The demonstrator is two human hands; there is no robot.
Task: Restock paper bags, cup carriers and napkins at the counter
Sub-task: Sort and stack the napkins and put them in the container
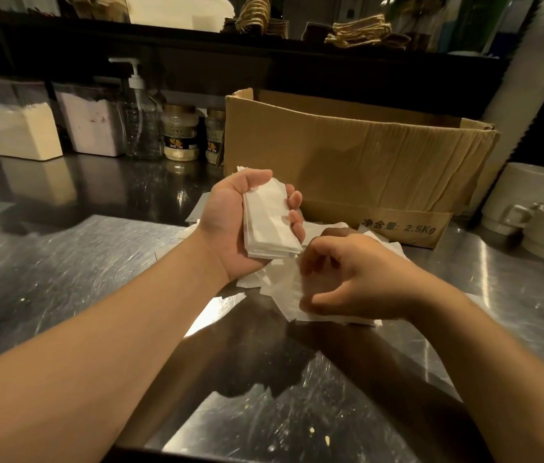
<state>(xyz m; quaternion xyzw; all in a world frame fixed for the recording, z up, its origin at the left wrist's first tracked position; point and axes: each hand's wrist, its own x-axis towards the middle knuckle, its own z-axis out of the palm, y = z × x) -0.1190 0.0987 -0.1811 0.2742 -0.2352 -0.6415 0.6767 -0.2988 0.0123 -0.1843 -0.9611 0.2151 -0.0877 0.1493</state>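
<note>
Left hand point(240, 222), mid-frame, palm up, cradles a squared stack of napkins point(269, 222). Fingers curl over the far edge and the thumb bears on the top, so the stack is clamped on both sides and its edges stay aligned. It looks like the collecting hand.

Right hand point(347, 279), just right of and below it, hovers over loose napkins point(284, 289) scattered on the steel counter point(63, 269). Thumb and forefinger are curled toward each other in a narrow pinch. There's motion blur, so I can't tell whether a sheet is actually between them or it's only about to pick. My guess is it's the feeder hand, lifting singles into the left-hand stack.

The loose pile sits right in front of the open cardboard box point(347, 155) at centre-right. The box is probably the source, but its contents are hidden behind the near wall.

Upper left, against the back edge: two clear bins point(20, 125) holding what look like stacked napkins, a likely destination. Next to them are a pump bottle point(138, 115) and two jars point(180, 132). At the right edge, stacked white cups point(528, 202).

Risk: thin sheets cling together, so a pinch can drag more than one.
</note>
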